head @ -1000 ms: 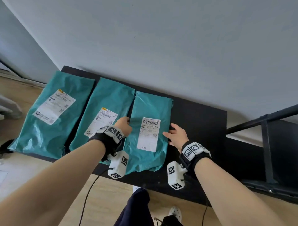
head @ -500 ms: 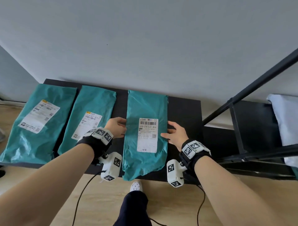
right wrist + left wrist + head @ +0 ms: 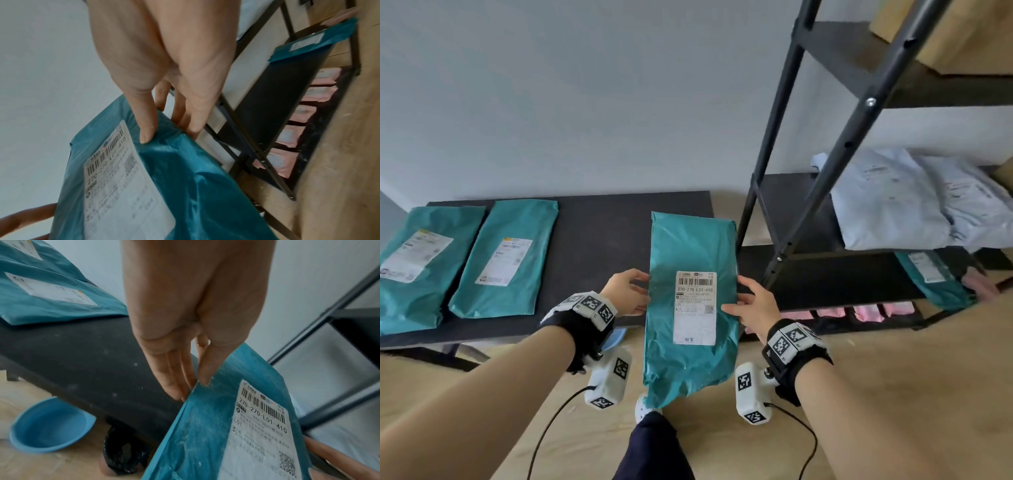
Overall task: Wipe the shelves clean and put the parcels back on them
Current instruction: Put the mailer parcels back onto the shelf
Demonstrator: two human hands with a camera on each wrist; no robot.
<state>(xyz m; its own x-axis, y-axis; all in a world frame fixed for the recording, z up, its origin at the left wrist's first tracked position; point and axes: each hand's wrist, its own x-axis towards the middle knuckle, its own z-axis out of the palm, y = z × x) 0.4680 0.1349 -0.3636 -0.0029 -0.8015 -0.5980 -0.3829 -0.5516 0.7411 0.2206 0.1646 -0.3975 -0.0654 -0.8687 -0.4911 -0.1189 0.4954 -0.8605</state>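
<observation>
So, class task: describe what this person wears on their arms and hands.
Both forearms are bare, no sleeves or gloves. Each wrist has a black strap topped with white blocks printed with black square markers. A white camera pod, also marker-tagged, hangs under each wrist, trailing a thin black cable.

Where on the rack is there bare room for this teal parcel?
Bare: the lower shelf, from the left posts to the teal parcel at its right. Crowded: the middle shelf's right, under white bags. Both hands hold the held parcel.
</observation>
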